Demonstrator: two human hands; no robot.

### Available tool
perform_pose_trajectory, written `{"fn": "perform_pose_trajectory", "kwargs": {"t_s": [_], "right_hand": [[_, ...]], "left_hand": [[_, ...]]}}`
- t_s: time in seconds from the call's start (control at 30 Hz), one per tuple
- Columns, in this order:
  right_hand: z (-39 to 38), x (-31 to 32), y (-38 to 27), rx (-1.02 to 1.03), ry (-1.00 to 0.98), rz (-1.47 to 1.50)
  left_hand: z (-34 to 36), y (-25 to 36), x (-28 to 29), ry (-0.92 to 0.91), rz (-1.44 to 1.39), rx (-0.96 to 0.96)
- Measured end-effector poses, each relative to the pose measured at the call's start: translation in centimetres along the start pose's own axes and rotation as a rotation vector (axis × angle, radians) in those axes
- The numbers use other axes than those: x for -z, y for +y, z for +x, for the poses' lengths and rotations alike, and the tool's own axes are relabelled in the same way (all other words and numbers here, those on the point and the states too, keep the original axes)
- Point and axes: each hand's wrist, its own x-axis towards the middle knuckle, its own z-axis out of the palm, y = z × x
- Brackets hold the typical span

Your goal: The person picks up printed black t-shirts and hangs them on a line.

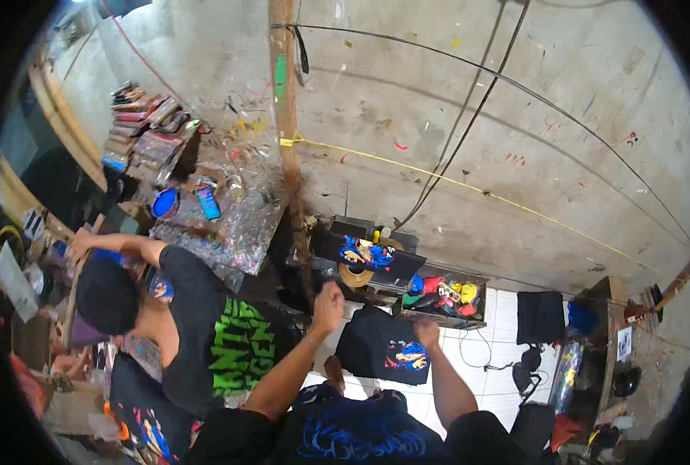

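Observation:
A black T-shirt (368, 353) with a blue, red and yellow print is spread before me, above the white tiles. My right hand (428, 332) is closed at its right edge, fingers bent around the cloth. Off the shirt's upper left side, my left hand (328, 308) is raised with its fingers curled; I cannot make out what, if anything, they hold. Just beyond, another black printed cloth (372, 254) lies over a dark stand, with a roll of tan tape (354, 275) below it.
A crate (444, 319) of colourful containers stands beyond my right hand. At left, a co-worker (213, 333) in a black shirt leans over a work surface near a paint-stained table (236, 225). Black folded cloth (540, 316) and cables lie on the right; a wooden post (284, 116) rises ahead.

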Motion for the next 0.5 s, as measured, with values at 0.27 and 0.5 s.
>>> {"fn": "perform_pose_trajectory", "kwargs": {"t_s": [0.27,0.5], "right_hand": [[-27.6,-0.7,19.2,-0.251,-0.833,-0.287],[-29.5,5.4,18.2,-1.045,-0.583,0.079]], "left_hand": [[-36.7,-8.4,2.2,-0.037,-0.507,1.204],[-63.5,-3.6,6.1,0.538,-0.341,1.797]]}}
